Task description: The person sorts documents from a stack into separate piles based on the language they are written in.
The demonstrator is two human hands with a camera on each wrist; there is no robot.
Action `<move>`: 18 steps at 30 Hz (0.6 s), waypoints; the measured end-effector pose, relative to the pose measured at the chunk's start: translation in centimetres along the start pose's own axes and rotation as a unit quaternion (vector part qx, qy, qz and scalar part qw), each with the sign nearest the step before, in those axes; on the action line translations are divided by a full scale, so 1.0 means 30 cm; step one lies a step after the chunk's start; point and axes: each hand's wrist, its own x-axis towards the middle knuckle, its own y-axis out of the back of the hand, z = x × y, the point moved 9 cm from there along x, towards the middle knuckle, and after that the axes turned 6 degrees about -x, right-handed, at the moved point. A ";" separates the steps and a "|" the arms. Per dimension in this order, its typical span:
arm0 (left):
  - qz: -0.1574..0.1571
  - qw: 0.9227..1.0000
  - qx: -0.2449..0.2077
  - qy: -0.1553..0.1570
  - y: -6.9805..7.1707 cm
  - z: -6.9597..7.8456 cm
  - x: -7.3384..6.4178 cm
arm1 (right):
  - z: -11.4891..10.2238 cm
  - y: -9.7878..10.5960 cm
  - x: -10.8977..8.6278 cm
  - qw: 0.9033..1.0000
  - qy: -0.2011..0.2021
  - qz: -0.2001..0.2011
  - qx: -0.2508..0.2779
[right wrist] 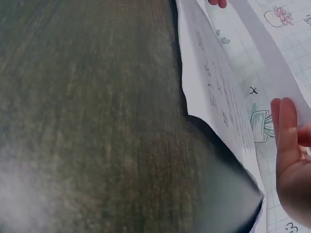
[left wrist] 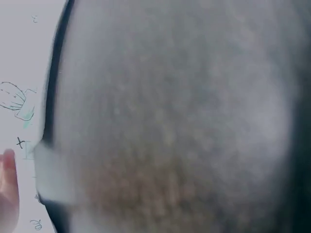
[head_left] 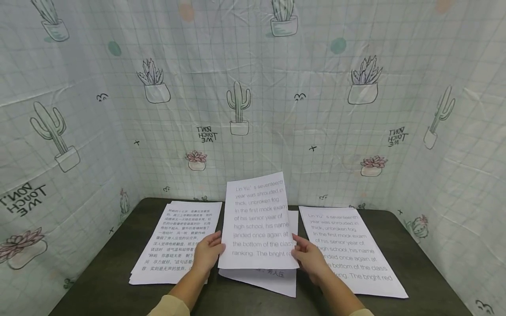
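Upright in the middle of the head view is a white sheet of paper (head_left: 257,224) printed with large English text. My left hand (head_left: 207,254) pinches its left edge, and my right hand (head_left: 310,256) pinches its right edge. Under it, a page with Chinese characters (head_left: 276,283) lies mostly hidden on the table. In the right wrist view the fingers of my right hand (right wrist: 291,160) grip the raised sheet (right wrist: 272,58), seen edge-on. The left wrist view is mostly blurred; part of my left hand (left wrist: 7,194) shows at its edge.
A stack of Chinese-text pages (head_left: 170,250) lies at left on the dark table (head_left: 99,272). English-text pages (head_left: 352,250) lie at right, partly behind my right forearm. A cloth curtain (head_left: 261,162) printed with cacti surrounds the table's back and sides.
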 end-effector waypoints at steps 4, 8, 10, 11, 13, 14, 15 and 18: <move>-0.031 0.999 -0.036 -0.006 -0.019 0.010 0.004 | -0.018 0.005 -0.003 1.000 0.012 -0.009 0.013; -0.069 0.994 -0.080 -0.001 -0.042 0.017 0.005 | -0.029 0.016 -0.008 0.999 0.020 -0.021 0.023; -0.085 0.991 -0.100 0.004 -0.053 0.018 0.004 | -0.030 0.025 -0.010 0.999 0.019 -0.024 0.023; -0.093 0.990 -0.108 0.007 -0.059 0.018 0.003 | -0.030 0.031 -0.010 0.999 0.017 -0.024 0.020; -0.109 0.986 -0.123 0.014 -0.072 0.017 0.002 | -0.030 0.045 -0.011 0.999 0.017 -0.026 0.019; -0.118 0.984 -0.130 0.016 -0.081 0.016 0.002 | -0.030 0.052 -0.013 0.999 0.017 -0.026 0.017; -0.128 0.982 -0.137 0.018 -0.090 0.015 0.001 | -0.030 0.060 -0.014 0.999 0.019 -0.028 0.016; -0.153 0.975 -0.157 0.020 -0.120 0.017 -0.001 | -0.025 0.087 -0.017 0.999 0.016 -0.027 0.013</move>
